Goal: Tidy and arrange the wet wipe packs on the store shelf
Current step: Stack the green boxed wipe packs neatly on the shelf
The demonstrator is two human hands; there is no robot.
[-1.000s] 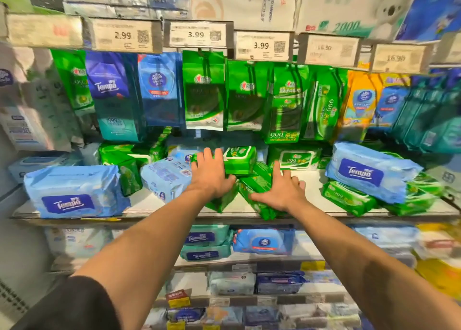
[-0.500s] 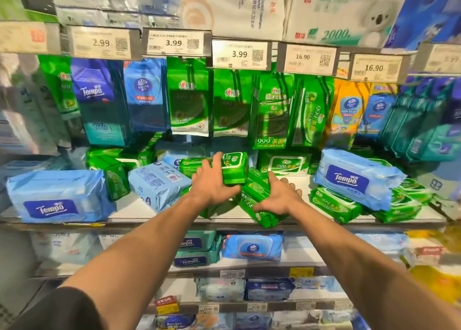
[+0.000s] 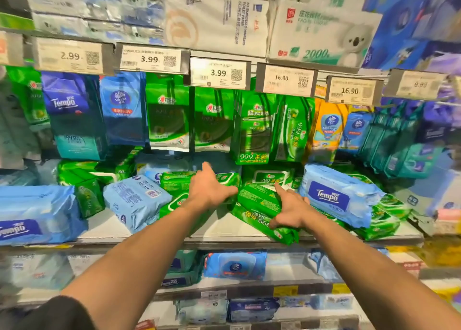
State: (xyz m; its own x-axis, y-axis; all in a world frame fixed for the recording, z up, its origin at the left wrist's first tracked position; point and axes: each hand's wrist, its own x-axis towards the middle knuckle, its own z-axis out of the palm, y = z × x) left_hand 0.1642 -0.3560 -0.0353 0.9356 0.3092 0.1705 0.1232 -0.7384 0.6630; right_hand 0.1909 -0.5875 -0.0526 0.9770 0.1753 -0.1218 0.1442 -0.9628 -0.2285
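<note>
Green wet wipe packs [image 3: 259, 200] lie jumbled at the middle of the white shelf [image 3: 219, 227], some stacked, one tilted over the front edge. A light blue pack [image 3: 136, 200] leans to their left; a larger blue pack [image 3: 336, 195] rests on green ones to the right.

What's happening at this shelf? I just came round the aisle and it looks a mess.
A person is tidying wet wipe packs on the white store shelf. The left hand grips a green soft-plastic pack with a white flip lid, which sits on other green packs. The right hand rests on a green pack stacked on another tilted green pack whose corner overhangs the shelf edge. Pale blue Tempo packs lie askew on both sides, not yet straightened.
</note>
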